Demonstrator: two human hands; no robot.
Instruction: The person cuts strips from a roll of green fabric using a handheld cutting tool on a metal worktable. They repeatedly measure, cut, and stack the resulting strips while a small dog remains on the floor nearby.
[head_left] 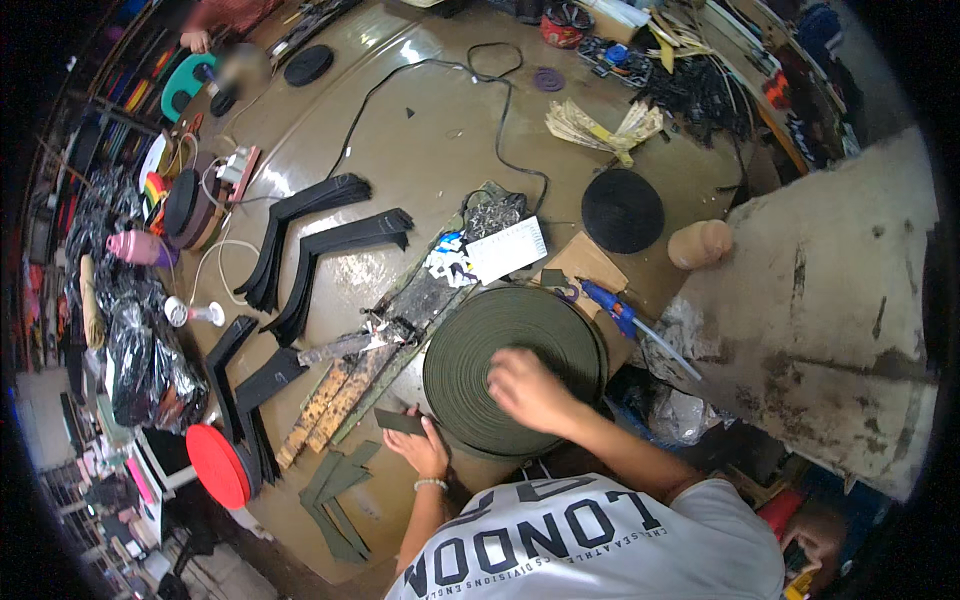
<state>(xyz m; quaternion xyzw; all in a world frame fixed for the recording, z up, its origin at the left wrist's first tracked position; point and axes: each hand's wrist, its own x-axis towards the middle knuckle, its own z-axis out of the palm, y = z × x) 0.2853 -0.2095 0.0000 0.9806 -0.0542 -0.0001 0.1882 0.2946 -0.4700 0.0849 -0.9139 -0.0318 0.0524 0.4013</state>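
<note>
A large coil of olive-green webbing (465,350) lies flat on the table in front of me. Over its middle is my right hand (530,392), smeared by motion, so I cannot make out whether its fingers grip anything. At the coil's near left edge, my left hand (428,452) is closed on a short olive webbing strip (398,421). Several cut olive pieces (338,492), some bent at an angle, lie on the table left of that hand.
Stacks of black angled strips (310,215) lie to the left, by a red coil (217,466). A worn wooden board (345,395) runs beside the olive coil. Beyond it are a black coil (622,211), a blue glue gun (607,302) and a white paper (505,250).
</note>
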